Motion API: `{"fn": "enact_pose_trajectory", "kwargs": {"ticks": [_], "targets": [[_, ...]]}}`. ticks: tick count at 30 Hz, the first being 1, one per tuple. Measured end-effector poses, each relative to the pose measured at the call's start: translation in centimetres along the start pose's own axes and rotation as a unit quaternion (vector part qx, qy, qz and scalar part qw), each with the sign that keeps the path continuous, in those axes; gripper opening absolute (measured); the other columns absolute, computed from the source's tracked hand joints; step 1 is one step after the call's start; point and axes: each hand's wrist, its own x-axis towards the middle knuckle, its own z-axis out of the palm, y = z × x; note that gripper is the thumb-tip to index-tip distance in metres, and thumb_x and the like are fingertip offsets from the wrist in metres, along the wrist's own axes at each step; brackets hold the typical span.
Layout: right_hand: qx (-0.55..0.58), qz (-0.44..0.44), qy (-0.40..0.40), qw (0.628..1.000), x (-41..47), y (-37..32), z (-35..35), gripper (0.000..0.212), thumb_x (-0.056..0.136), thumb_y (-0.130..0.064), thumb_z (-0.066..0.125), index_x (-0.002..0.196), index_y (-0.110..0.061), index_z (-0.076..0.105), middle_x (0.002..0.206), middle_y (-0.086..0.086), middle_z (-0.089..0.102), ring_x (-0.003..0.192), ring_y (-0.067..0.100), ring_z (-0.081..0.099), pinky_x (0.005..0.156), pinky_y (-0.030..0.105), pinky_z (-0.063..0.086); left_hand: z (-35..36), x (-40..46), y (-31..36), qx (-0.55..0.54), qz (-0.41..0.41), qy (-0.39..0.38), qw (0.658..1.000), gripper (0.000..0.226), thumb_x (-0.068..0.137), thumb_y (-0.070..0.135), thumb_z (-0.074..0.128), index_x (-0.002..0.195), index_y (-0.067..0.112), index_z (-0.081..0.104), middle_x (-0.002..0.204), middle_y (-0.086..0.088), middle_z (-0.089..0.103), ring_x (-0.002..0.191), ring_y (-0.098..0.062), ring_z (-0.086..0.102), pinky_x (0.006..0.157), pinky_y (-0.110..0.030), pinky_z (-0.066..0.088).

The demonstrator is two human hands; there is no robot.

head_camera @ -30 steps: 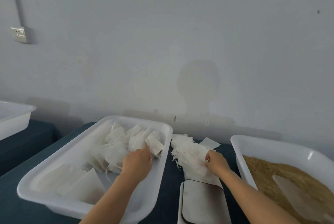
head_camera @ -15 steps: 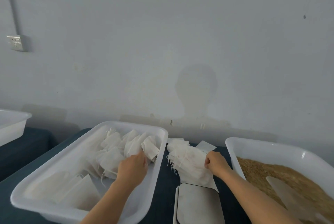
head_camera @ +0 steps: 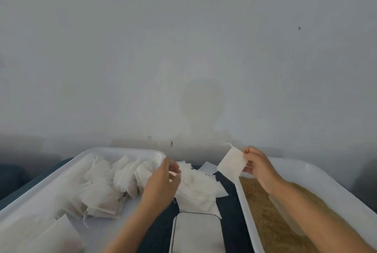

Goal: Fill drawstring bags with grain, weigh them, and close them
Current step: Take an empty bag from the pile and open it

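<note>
Holding up a single small white fabric drawstring bag (head_camera: 231, 164), we pinch its right edge with the right hand (head_camera: 258, 166), thumb and fingers closed on the cloth. It hangs in the air above the near-left rim of the white plastic tray of brown grain (head_camera: 346, 193), well clear of the grain itself.

Our left hand (head_camera: 163, 181) hovers with its fingers loosely curled, over the gap between the big white plastic tray of filled bags (head_camera: 61, 181) and the loose pile of empty white bags (head_camera: 195, 185) on the dark blue surface (head_camera: 228, 210); it seems to hold nothing, though the fingertips are blurred.

As for progress, we judge the work to be part-way through: the left tray already carries a good heap of plump bags, some showing tan through the cloth, so several rounds look done. The bag in hand looks flat and empty, so it has yet to be opened, filled, weighed on the flat white scale (head_camera: 196, 232) near the bottom edge, and drawn shut. Many empties wait in the pile.

The held bag is tilted like a diamond. Its long axis appears to run from upper left to lower right, and the drawstring trails off the upper-left corner, so we take the mouth to face up and away from us.
</note>
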Motion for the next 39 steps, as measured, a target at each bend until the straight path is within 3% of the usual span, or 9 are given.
{"fn": "enact_pose_trajectory", "kwargs": {"ticks": [6, 12, 15, 17, 20, 24, 27, 34, 39], "targets": [[0.260, 0.056, -0.004, 0.964, -5.1, 0.0, -6.6, 0.006, 0.076, -0.010, 0.046, 0.076, -0.007, 0.051, 0.074, 0.007, 0.056, 0.073, 0.019, 0.054, 0.062, 0.032, 0.043, 9.6, -0.9, 7.3, -0.316, -0.114, -0.224, 0.915, 0.026, 0.099, 0.037, 0.041, 0.102, 0.017, 0.057, 0.101, -0.001, 0.066, 0.087, -0.013, 0.063, 0.072, -0.024, 0.056], [0.265, 0.109, 0.061, 0.956, -7.8, 2.2, -11.0, 0.009, 0.073, -0.013, 0.044, 0.076, -0.006, 0.049, 0.077, 0.014, 0.054, 0.075, 0.026, 0.050, 0.064, 0.035, 0.037, 15.6, -1.5, 10.3, -0.408, -0.153, -0.295, 0.850, 0.019, 0.095, 0.026, 0.053, 0.090, 0.011, 0.064, 0.087, -0.007, 0.063, 0.074, -0.015, 0.065, 0.062, -0.022, 0.054], [0.176, 0.143, 0.118, 0.967, -8.0, 3.7, -11.9, 0.019, 0.089, -0.015, 0.041, 0.092, -0.003, 0.055, 0.089, 0.019, 0.056, 0.084, 0.034, 0.049, 0.070, 0.036, 0.038, 17.4, -1.6, 10.7, -0.398, -0.139, -0.297, 0.857, 0.018, 0.092, 0.018, 0.058, 0.075, 0.013, 0.060, 0.078, -0.002, 0.059, 0.071, -0.011, 0.060, 0.058, -0.017, 0.050], [-0.011, 0.122, 0.165, 0.979, -8.0, 4.6, -11.9, 0.019, 0.097, -0.012, 0.040, 0.098, 0.001, 0.052, 0.095, 0.025, 0.054, 0.087, 0.035, 0.051, 0.073, 0.033, 0.039, 18.4, -1.7, 10.9, -0.392, -0.141, -0.284, 0.864, 0.020, 0.093, 0.016, 0.056, 0.073, 0.013, 0.056, 0.073, -0.001, 0.057, 0.066, -0.009, 0.057, 0.056, -0.017, 0.048], [-0.259, 0.026, 0.231, 0.937, -8.1, 5.3, -11.5, 0.011, 0.094, -0.007, 0.046, 0.084, -0.012, 0.047, 0.081, 0.010, 0.051, 0.070, 0.020, 0.049, 0.061, 0.027, 0.039, 19.4, -1.9, 10.8, -0.351, -0.124, -0.257, 0.892, 0.025, 0.093, 0.011, 0.054, 0.070, 0.012, 0.046, 0.068, -0.001, 0.050, 0.057, -0.007, 0.054, 0.052, -0.017, 0.046], [-0.173, -0.007, 0.136, 0.975, -8.3, 5.2, -10.7, 0.024, 0.095, -0.018, 0.051, 0.074, -0.006, 0.053, 0.062, 0.003, 0.051, 0.055, 0.016, 0.049, 0.054, 0.027, 0.041, 19.9, -2.1, 10.6, -0.305, -0.060, -0.281, 0.908, 0.023, 0.091, 0.006, 0.053, 0.070, 0.010, 0.044, 0.064, 0.000, 0.046, 0.051, -0.004, 0.048, 0.052, -0.015, 0.041], [-0.098, 0.043, 0.048, 0.993, -8.6, 5.0, -10.0, 0.033, 0.095, -0.028, 0.049, 0.082, -0.002, 0.064, 0.060, -0.001, 0.060, 0.053, 0.007, 0.058, 0.052, 0.015, 0.045, 19.7, -2.4, 10.8, -0.330, -0.035, -0.338, 0.881, 0.015, 0.095, 0.012, 0.051, 0.080, 0.007, 0.051, 0.072, -0.003, 0.057, 0.064, -0.011, 0.057, 0.064, -0.022, 0.048], [-0.078, 0.047, 0.033, 0.995, -8.6, 5.0, -10.1, 0.036, 0.090, -0.039, 0.050, 0.089, -0.007, 0.066, 0.068, 0.000, 0.067, 0.061, 0.009, 0.064, 0.056, 0.013, 0.046, 19.5, -2.6, 10.8, -0.338, -0.013, -0.338, 0.878, 0.014, 0.096, 0.014, 0.049, 0.086, 0.004, 0.052, 0.073, -0.002, 0.057, 0.064, -0.009, 0.057, 0.063, -0.020, 0.051], [-0.084, 0.043, 0.024, 0.995, -8.7, 5.1, -10.3, 0.035, 0.097, -0.019, 0.048, 0.065, -0.019, 0.062, 0.058, -0.005, 0.061, 0.053, 0.005, 0.059, 0.051, 0.012, 0.043, 19.6, -2.6, 10.6, -0.350, -0.018, -0.341, 0.872, 0.011, 0.093, 0.008, 0.051, 0.082, 0.005, 0.052, 0.072, -0.002, 0.059, 0.065, -0.009, 0.061, 0.066, -0.023, 0.053]]}}
